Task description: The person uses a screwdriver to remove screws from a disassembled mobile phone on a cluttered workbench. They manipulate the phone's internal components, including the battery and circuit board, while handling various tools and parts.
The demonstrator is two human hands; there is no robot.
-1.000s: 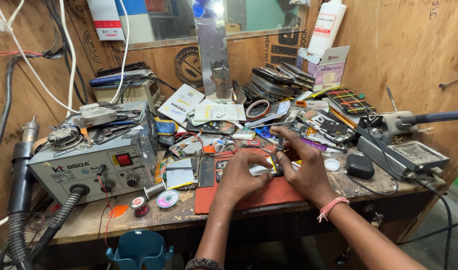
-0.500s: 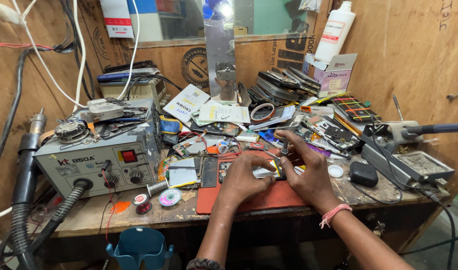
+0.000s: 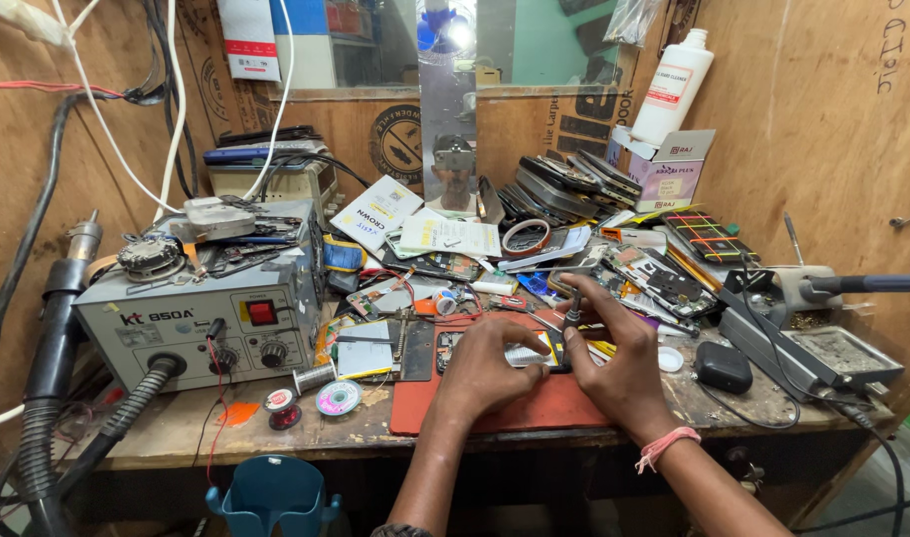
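**Both hands on opened phone, red mat**

Opened phone (image 3: 515, 350) lies flat on red work mat (image 3: 535, 403), near front edge of wooden table (image 3: 177, 438). Left hand (image 3: 490, 363) curled down over phone's left part, fingertips pressing it to the mat. Right hand (image 3: 619, 363) pinched closed around a small dark tool (image 3: 572, 316), held upright, tip at phone's right end. Grey hot-air rework station (image 3: 201, 313) stands well left; solder spools (image 3: 311, 398) lie just before it. Black pouch (image 3: 724, 366) sits right of the hands.
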